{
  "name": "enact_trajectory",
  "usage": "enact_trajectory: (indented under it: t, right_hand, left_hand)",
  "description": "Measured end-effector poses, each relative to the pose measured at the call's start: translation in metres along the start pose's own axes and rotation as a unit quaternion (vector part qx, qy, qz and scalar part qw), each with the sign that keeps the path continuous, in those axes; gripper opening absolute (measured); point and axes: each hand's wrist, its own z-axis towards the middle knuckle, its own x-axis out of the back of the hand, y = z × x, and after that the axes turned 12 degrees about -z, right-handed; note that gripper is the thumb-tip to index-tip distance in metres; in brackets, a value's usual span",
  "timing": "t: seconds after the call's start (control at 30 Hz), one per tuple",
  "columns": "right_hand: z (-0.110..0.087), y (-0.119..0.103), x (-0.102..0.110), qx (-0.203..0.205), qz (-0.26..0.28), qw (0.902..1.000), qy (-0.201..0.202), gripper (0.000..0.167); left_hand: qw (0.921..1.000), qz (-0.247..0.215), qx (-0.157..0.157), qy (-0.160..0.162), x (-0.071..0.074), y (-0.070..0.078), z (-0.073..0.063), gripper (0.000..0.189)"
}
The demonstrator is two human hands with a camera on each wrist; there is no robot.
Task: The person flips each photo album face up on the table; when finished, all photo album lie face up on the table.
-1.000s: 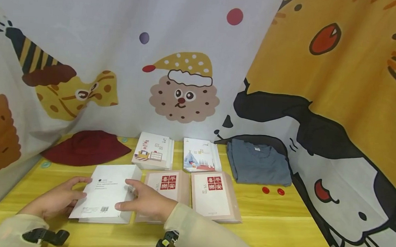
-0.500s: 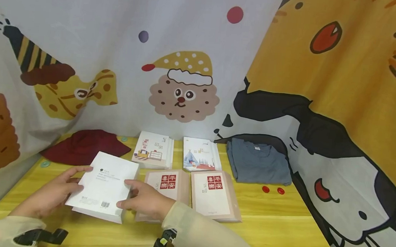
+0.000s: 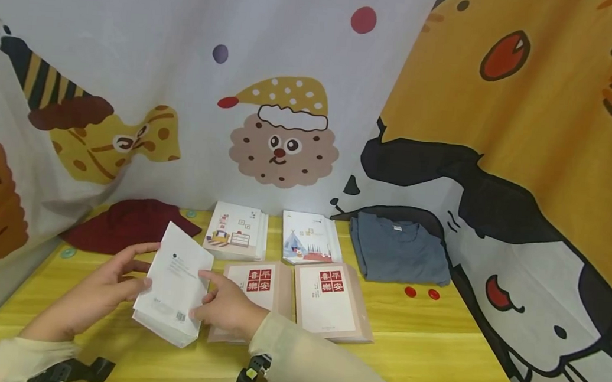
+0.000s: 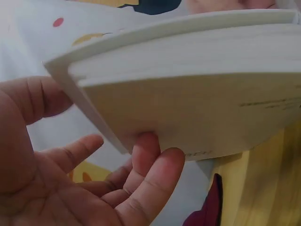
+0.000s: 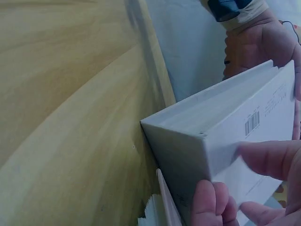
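Note:
A thick white book [image 3: 178, 285] is tilted above the table near the front, its back cover with small print and a barcode facing up. My left hand [image 3: 107, 286] holds its left edge, thumb on the cover. My right hand [image 3: 234, 307] pinches the other side, by the spine. In the left wrist view the book [image 4: 197, 108] shows its page edges, and fingers of my left hand [image 4: 94, 188] touch a cover. The right wrist view has the thumb of my right hand [image 5: 268, 188] on the barcode side and other fingers curled at the spine.
Two beige books with red lettering [image 3: 327, 302] [image 3: 259, 282] lie right of the hands. Behind them are two illustrated white book stacks [image 3: 235, 230] [image 3: 310, 238]. A maroon hat [image 3: 133, 226] lies back left, a folded blue-grey shirt [image 3: 400, 251] back right, and red buttons [image 3: 434, 294] before it.
The white book has risen off the table, turned and tilted more, and shifted slightly right. My left hand has moved up and right with it; my right hand stays nearly in place.

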Motion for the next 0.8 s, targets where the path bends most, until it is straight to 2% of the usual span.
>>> enact_trajectory:
  t: [0.07, 0.13, 0.27, 0.33, 0.4, 0.5, 0.6, 0.7, 0.8]
  right_hand:
    - [0.0, 0.0, 0.001, 0.004, 0.023, 0.9997, -0.004, 0.071]
    - [0.0, 0.0, 0.001, 0.008, 0.056, 0.9984, -0.01, 0.062]
    - [-0.001, -0.001, 0.001, 0.011, 0.128, 0.9913, -0.029, 0.048]
    - [-0.002, -0.002, 0.002, 0.014, 0.155, 0.987, -0.039, 0.052]
    - [-0.003, -0.001, 0.003, 0.016, 0.175, 0.9831, -0.052, 0.057]
    - [-0.005, -0.002, 0.006, 0.022, 0.177, 0.982, -0.063, 0.058]
    - [-0.005, -0.004, 0.008, 0.042, 0.158, 0.9852, -0.053, 0.063]
    - [-0.006, -0.006, 0.009, 0.064, 0.128, 0.9895, -0.024, 0.072]
    - [-0.01, -0.008, 0.008, 0.063, 0.09, 0.9939, 0.01, 0.087]
  left_hand:
    - [0.9999, -0.006, -0.011, -0.009, -0.003, -0.001, 0.002, 0.059]
    - [0.9995, -0.019, -0.008, -0.023, -0.004, -0.005, 0.004, 0.057]
    - [0.9953, -0.046, 0.048, -0.071, -0.005, -0.013, 0.008, 0.056]
    - [0.992, -0.05, 0.078, -0.086, -0.005, -0.017, 0.009, 0.06]
    - [0.9904, -0.042, 0.091, -0.094, -0.006, -0.021, 0.01, 0.064]
    - [0.9907, -0.026, 0.095, -0.094, -0.006, -0.026, 0.009, 0.064]
    - [0.9913, -0.013, 0.099, -0.086, -0.005, -0.03, 0.008, 0.064]
    - [0.9913, -0.003, 0.11, -0.072, -0.001, -0.035, 0.008, 0.066]
    - [0.992, 0.016, 0.114, -0.051, 0.007, -0.043, 0.007, 0.065]
